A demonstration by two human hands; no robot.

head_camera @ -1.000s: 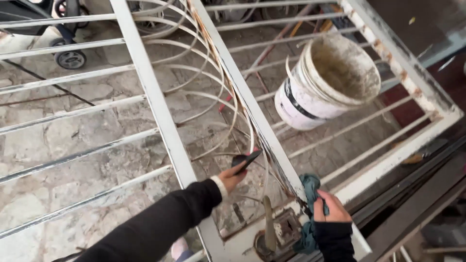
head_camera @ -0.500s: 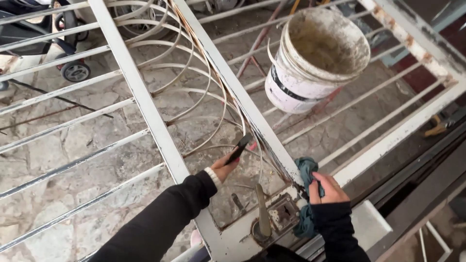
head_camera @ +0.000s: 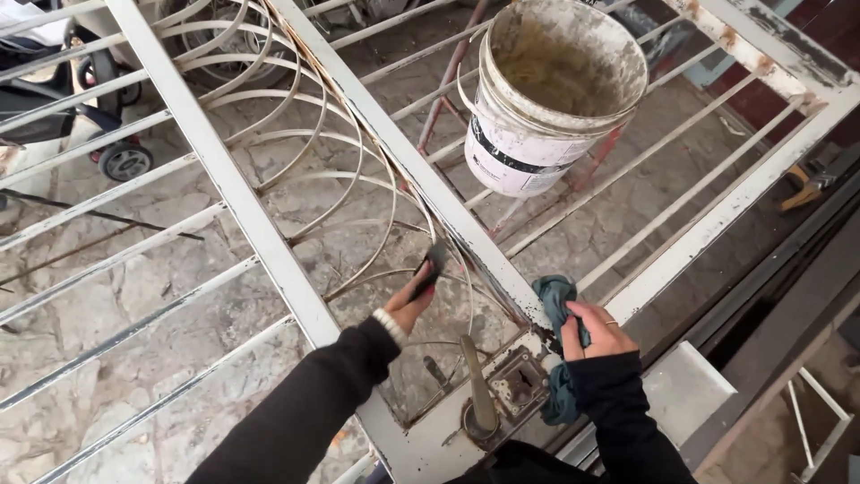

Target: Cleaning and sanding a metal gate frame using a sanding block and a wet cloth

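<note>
A white metal gate with peeling paint and curved bars lies flat over a stone floor. My left hand, in a black sleeve, presses a small dark abrasive pad against one of the thin curved bars. A crumpled teal rag is gripped in my right hand, which rests on the gate's rusty diagonal frame bar. Between the hands, a door handle and a lock plate sit on the gate.
A dirty white bucket stands on the gate bars at upper right. A wheeled cart or stroller is at upper left. A dark metal frame runs along the right. Thin rods lie on the stone floor at left.
The view has shifted, so the bucket sits more central. My left hand has moved slightly up along the curved bar with the pad. The right hand stays on the frame with the rag.
</note>
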